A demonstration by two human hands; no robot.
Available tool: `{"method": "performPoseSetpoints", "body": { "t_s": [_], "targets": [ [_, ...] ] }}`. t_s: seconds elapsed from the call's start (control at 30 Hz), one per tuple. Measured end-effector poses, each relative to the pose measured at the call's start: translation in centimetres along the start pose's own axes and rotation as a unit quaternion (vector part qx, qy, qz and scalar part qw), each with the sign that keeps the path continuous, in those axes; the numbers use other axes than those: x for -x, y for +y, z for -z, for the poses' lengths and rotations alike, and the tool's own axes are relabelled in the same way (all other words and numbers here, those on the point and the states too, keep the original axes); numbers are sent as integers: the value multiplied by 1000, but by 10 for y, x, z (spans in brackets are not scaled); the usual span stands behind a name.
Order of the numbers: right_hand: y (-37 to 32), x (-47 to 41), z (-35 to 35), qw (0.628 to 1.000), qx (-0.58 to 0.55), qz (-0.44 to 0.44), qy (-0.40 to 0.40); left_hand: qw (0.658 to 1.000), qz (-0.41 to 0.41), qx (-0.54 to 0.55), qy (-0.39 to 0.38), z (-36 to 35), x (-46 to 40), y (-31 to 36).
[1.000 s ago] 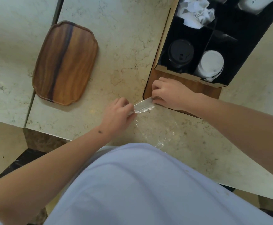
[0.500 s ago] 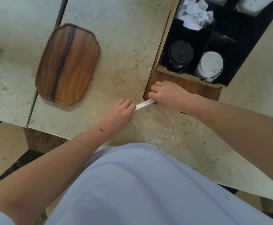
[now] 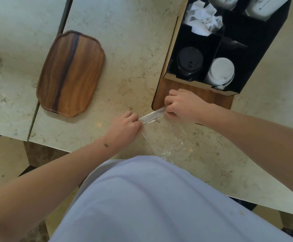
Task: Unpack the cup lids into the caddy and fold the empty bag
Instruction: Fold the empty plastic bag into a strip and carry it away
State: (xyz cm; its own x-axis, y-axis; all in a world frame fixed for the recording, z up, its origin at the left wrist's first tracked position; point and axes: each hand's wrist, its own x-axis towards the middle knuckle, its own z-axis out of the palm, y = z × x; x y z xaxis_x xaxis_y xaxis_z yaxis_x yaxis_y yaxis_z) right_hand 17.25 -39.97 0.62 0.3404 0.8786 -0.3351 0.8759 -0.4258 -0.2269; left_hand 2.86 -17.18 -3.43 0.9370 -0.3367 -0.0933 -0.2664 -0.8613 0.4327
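The clear bag's (image 3: 166,144) near end vanishes behind the person's shirt (image 3: 159,198); two white containers (image 3: 243,4) are cropped at the top.

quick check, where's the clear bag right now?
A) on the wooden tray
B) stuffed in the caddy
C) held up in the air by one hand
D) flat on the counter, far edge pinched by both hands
D: the clear bag lies on the marble counter, its folded far edge pinched between the left hand and the right hand.

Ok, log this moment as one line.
stage: folding bag | left hand: pinching folded strip | right hand: pinching other end | clear plastic bag: flat on marble counter | lids: in caddy
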Motion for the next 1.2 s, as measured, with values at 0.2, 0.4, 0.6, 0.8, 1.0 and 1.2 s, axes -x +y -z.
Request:
{"method": "performPoseSetpoints", "body": {
  "t_s": [0.2,0.4,0.6,0.8,1.0,1.2],
  "targets": [
    [2,-12,6,997,-31,-41,-50,979,190,80,-10,5,-24,18],
    [4,-26,6,989,-78,-77,-97,963,238,116,-53,-1,-31,21],
    [-1,-20,10,996,-26,-13,-84,979,190,68,-21,1,-29,30],
    [-9,-14,-1,998,41,10,-36,996,57,-51,-51,0,-22,32],
    [-12,5,-8,999,-17,-5,-34,991,18,-88,-100,-5,-18,28],
    [-10,7,-1,1000,2,3,-29,993,8,-75,-90,-4,-14,31]
  ]
}}
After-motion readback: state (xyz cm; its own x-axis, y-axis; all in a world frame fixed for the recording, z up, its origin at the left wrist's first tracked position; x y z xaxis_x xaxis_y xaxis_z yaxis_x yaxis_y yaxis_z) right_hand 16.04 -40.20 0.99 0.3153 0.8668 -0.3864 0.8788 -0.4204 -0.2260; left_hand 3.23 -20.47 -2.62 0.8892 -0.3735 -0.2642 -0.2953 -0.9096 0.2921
